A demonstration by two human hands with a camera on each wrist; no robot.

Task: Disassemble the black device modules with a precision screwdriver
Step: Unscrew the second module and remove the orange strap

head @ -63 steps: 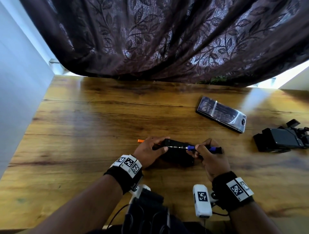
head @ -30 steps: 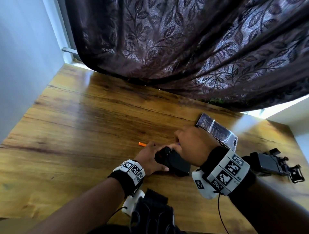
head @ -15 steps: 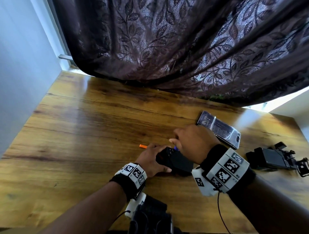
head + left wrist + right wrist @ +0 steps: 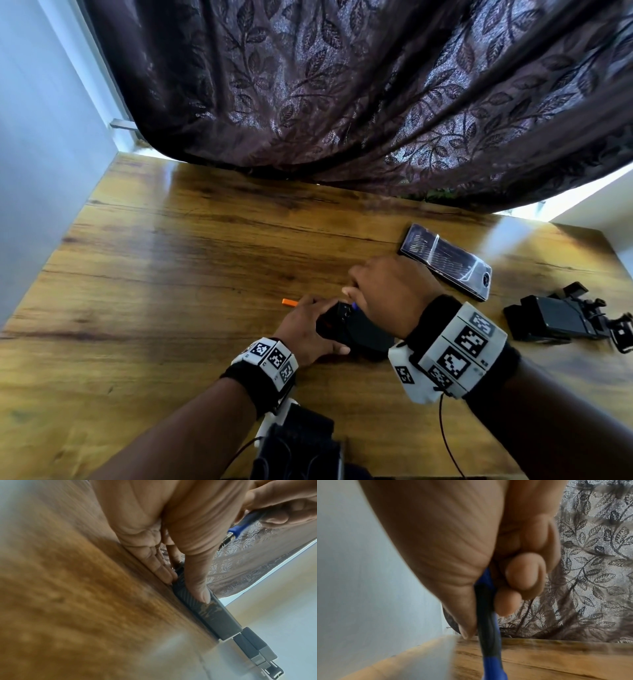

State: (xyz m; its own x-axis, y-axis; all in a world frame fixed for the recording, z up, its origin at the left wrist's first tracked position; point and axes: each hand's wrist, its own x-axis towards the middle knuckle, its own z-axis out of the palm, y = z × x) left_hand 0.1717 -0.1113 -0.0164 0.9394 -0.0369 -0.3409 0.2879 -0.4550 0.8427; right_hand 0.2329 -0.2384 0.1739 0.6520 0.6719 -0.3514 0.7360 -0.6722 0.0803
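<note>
Near centre of the brown wood-grain worktop (image 4: 171,274): small black rectangular device module (image 4: 359,334) lying flat. Left hand (image 4: 305,329) grips its left end, thumb along the near edge, fingers (image 4: 163,566) curled round the far side. Right hand (image 4: 394,291) above it, fingers (image 4: 522,574) wrapped round a blue-and-black-handled precision screwdriver (image 4: 488,628), tip pointing down at the module. Second black device module with straps (image 4: 555,317) far right.
</note>
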